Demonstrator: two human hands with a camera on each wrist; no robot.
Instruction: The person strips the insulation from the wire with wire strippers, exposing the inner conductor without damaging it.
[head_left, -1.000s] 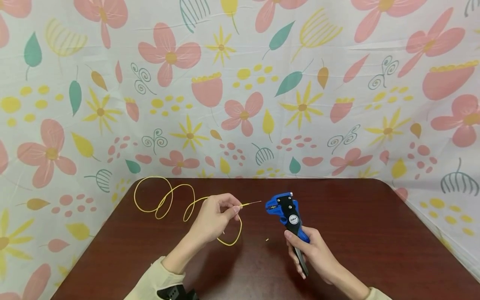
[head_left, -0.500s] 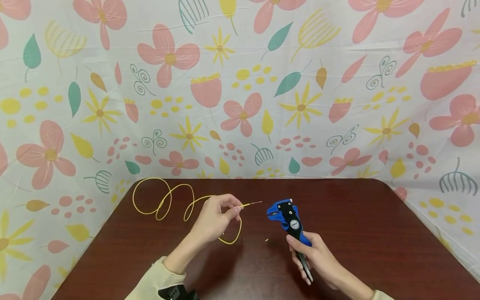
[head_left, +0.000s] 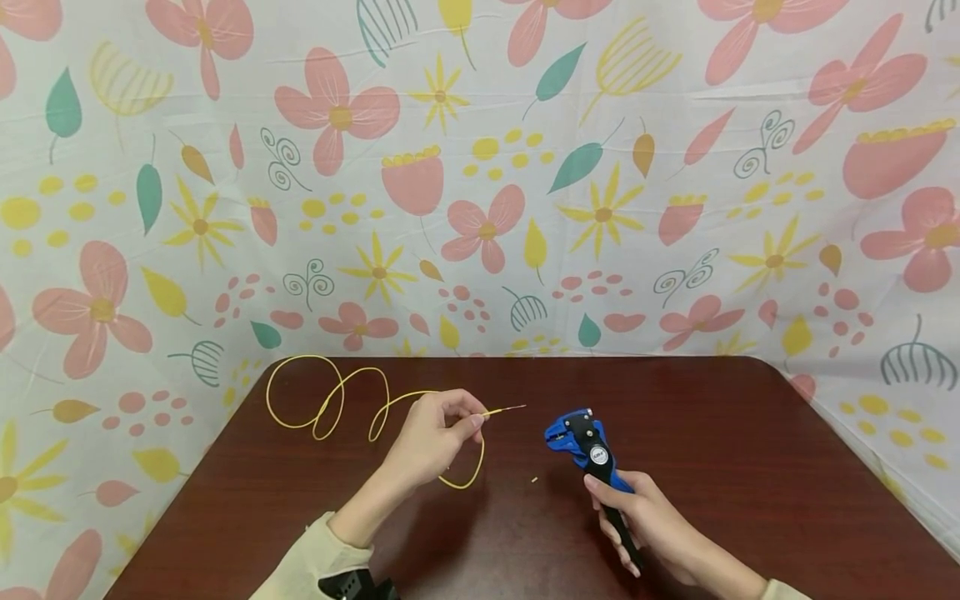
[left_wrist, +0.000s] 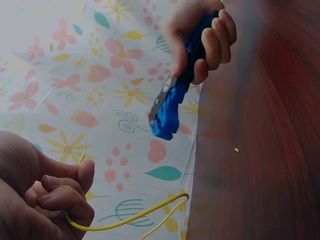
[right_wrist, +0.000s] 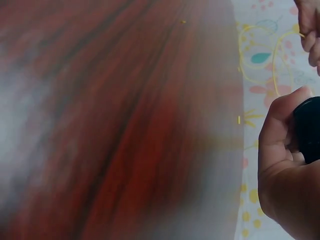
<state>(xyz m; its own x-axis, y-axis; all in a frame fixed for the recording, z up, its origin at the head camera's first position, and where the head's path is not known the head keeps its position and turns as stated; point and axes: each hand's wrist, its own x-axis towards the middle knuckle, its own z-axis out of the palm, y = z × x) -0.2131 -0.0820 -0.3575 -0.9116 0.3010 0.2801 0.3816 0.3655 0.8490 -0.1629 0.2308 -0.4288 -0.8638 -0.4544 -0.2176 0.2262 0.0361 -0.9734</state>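
My left hand (head_left: 435, 433) pinches a yellow wire (head_left: 381, 417) between thumb and forefinger, a little above the table. The wire's stripped end, thin bare metal, points right past the fingertips. In the left wrist view the same wire (left_wrist: 130, 220) loops out below the curled fingers. To the right, my right hand (head_left: 645, 517) grips a blue and black wire stripper (head_left: 588, 442) by its handles, its head tilted up and left. The tool's head is apart from the wire end. In the right wrist view only a dark handle end (right_wrist: 309, 130) shows in the hand.
A small yellow scrap of insulation (head_left: 534, 479) lies on the dark reddish-brown table (head_left: 750, 467) between the hands. The wire's far length lies in loose coils at the back left. A flower-printed cloth (head_left: 487, 167) hangs behind the table's back edge.
The right hand has moved down and slightly right with the wire stripper, away from the wire end. My left hand and the wire have barely moved.
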